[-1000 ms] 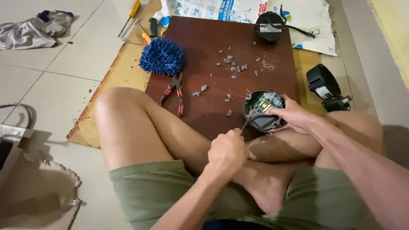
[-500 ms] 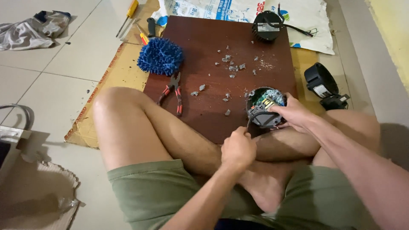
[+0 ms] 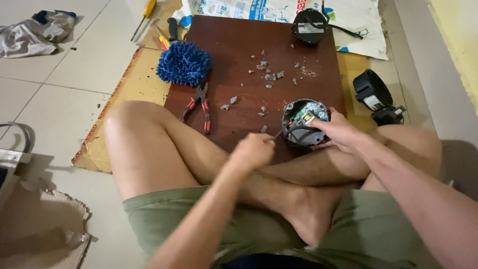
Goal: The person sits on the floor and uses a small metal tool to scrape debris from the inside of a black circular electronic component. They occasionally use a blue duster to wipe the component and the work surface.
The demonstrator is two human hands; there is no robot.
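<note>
The left hand (image 3: 256,152) was closed in a fist around a thin tool (image 3: 277,133), too small to identify, whose tip reached the rim of an open round housing (image 3: 303,122). The right hand (image 3: 338,130) cupped that housing from its right side, its fingers (image 3: 318,124) curled over the rim and gripping it. The housing sat at the near right edge of a dark brown board (image 3: 249,55), just above the person's crossed legs, with a circuit board and wires showing inside.

It looked like a hard plastic shell, probably stiff and fairly light. The electronics inside were likely fragile, so the outer wall and rim seemed the safe places to hold, away from the wires.

Grey crumbs (image 3: 269,74) lay scattered across the middle of the board. Pliers (image 3: 199,105) with red and black handles lay to the left, just below a blue mop head (image 3: 183,62). A second black housing (image 3: 309,26) stood at the board's far edge, and a third (image 3: 374,93) lay off the board to the right. Screwdrivers (image 3: 164,35) lay on cardboard at the upper left, a printed sack (image 3: 358,20) beyond the board, and crumpled cloth (image 3: 37,32) on the tiled floor (image 3: 59,114).
</note>
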